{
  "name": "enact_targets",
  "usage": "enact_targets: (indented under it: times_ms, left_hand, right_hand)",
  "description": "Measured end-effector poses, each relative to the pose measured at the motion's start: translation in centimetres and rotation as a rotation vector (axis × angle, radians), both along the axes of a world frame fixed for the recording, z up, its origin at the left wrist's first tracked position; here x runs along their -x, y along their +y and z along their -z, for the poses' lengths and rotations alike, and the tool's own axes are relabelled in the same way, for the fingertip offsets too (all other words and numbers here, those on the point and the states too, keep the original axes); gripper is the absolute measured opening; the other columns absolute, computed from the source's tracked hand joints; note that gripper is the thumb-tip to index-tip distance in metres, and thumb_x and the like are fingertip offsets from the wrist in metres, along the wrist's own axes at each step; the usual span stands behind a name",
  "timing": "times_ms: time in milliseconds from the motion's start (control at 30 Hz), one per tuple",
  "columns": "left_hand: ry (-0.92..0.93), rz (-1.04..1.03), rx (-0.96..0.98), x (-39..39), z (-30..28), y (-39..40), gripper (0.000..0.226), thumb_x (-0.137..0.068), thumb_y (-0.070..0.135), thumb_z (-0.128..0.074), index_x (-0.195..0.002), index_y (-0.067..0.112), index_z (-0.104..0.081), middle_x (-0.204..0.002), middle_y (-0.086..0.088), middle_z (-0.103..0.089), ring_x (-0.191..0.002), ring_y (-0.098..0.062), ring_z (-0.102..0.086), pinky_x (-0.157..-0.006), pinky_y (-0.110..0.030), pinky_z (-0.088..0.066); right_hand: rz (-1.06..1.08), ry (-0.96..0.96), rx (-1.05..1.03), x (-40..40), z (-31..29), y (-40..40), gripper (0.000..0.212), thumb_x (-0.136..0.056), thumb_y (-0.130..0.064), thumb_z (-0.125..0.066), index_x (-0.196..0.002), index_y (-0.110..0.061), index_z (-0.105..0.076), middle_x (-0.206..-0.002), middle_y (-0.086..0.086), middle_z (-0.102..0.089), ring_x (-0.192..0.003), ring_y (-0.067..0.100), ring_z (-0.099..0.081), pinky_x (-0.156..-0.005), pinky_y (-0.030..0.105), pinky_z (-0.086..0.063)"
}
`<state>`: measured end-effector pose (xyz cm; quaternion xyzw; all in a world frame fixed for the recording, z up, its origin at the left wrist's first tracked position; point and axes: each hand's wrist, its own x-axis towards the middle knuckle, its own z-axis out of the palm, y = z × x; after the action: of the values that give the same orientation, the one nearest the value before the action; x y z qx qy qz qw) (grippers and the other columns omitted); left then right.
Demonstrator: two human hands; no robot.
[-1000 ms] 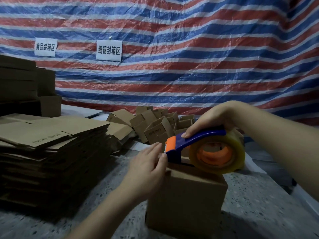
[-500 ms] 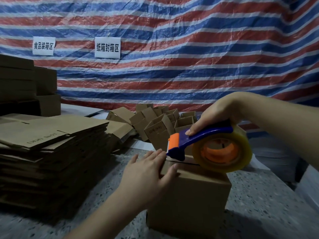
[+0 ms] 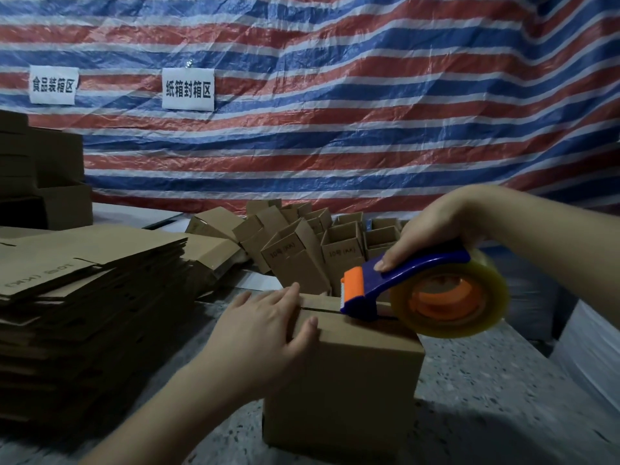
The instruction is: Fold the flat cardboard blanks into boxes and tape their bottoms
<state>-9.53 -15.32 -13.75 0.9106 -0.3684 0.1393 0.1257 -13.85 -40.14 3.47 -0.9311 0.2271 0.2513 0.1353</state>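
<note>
On the speckled tabletop (image 3: 486, 380), near its front edge, stands a folded cardboard box (image 3: 342, 391) with its closed flaps facing up and the seam between them visible. The left hand (image 3: 265, 327) rests flat on the box's left upper edge; its fingers (image 3: 285, 297) lie straight and close together over the flaps, and the thumb lies along the near edge. The right hand (image 3: 436, 229) grips the blue handle of a tape dispenser (image 3: 419, 286), its fingers curled around it, and the dispenser's orange-tipped front end touches the seam. A tall stack of flat blanks (image 3: 84, 297) lies to the left. Behind the box, several finished boxes (image 3: 318, 243) stand crowded before a striped tarp (image 3: 335, 112) with two white paper signs (image 3: 188, 89).
</note>
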Motion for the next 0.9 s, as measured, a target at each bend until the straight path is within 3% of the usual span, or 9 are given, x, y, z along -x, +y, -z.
enact_targets:
  times_ms: [67,133,233,400,600,733,900]
  left_hand:
    - [-0.055,-0.015,-0.015,0.1,-0.5,-0.9,0.081,-0.09,0.07,-0.004,-0.158,0.027,-0.003,-0.159,0.007,-0.032,-0.149,-0.01,-0.018,-0.121,-0.038,-0.005]
    - [-0.09,0.006,-0.047,0.4,-1.0,-2.4,0.084,-0.087,0.07,-0.004,-0.157,0.024,-0.004,-0.163,0.002,-0.02,-0.151,-0.013,-0.01,-0.121,-0.04,-0.002]
    - [-0.032,0.086,-0.103,1.0,-0.9,-4.3,0.084,-0.092,0.073,-0.007,-0.157,0.021,-0.005,-0.165,-0.002,-0.012,-0.152,-0.015,-0.008,-0.119,-0.035,0.0]
    - [-0.026,0.102,-0.169,0.6,-0.3,-4.5,0.131,-0.055,0.097,0.017,-0.157,0.019,-0.005,-0.164,-0.005,-0.016,-0.151,-0.019,-0.016,-0.121,-0.038,-0.01]
    - [-0.082,0.108,-0.138,0.6,0.1,-4.4,0.127,-0.06,0.099,0.008,-0.157,0.02,-0.015,-0.162,-0.003,-0.024,-0.149,-0.019,-0.021,-0.12,-0.037,-0.01]
    - [-0.094,0.108,-0.119,0.6,0.2,-4.3,0.126,-0.061,0.098,0.007,-0.157,0.021,-0.015,-0.162,-0.001,-0.026,-0.148,-0.018,-0.023,-0.12,-0.036,-0.011]
    - [-0.069,0.105,-0.149,0.7,0.1,-4.3,0.127,-0.058,0.099,0.008,-0.158,0.022,-0.009,-0.164,-0.001,-0.021,-0.15,-0.018,-0.019,-0.12,-0.037,-0.009]
  right_hand:
    - [-0.003,0.015,0.013,-0.2,0.0,0.4,0.09,-0.047,-0.069,-0.086,-0.117,-0.015,-0.067,-0.099,0.009,-0.078,-0.086,0.022,-0.075,-0.072,0.032,-0.06]
    - [-0.007,0.018,0.021,-0.3,-0.1,0.7,0.086,-0.05,-0.068,-0.084,-0.116,-0.016,-0.067,-0.096,0.008,-0.078,-0.084,0.021,-0.076,-0.069,0.031,-0.06]
    - [0.0,0.014,0.006,-0.1,-0.1,0.6,0.082,-0.052,-0.067,-0.083,-0.114,-0.016,-0.068,-0.094,0.007,-0.078,-0.081,0.02,-0.075,-0.069,0.03,-0.06]
    - [-0.001,-0.002,-0.014,0.7,-0.1,-0.5,0.101,-0.034,-0.074,-0.088,-0.114,-0.014,-0.069,-0.098,0.008,-0.078,-0.084,0.021,-0.075,-0.072,0.032,-0.059]
    - [0.03,-0.026,-0.07,2.7,-0.5,-2.6,0.077,-0.059,-0.066,-0.082,-0.111,-0.011,-0.069,-0.09,0.008,-0.078,-0.074,0.019,-0.075,-0.06,0.028,-0.057]
    - [0.04,-0.024,-0.082,4.0,-1.1,-4.1,0.089,-0.054,-0.069,-0.087,-0.115,-0.007,-0.068,-0.092,0.011,-0.076,-0.075,0.022,-0.072,-0.063,0.03,-0.057]
    - [0.028,0.056,-0.067,3.8,0.3,-3.9,0.079,-0.06,-0.067,-0.078,-0.112,-0.008,-0.069,-0.09,0.009,-0.075,-0.076,0.021,-0.072,-0.069,0.032,-0.057]
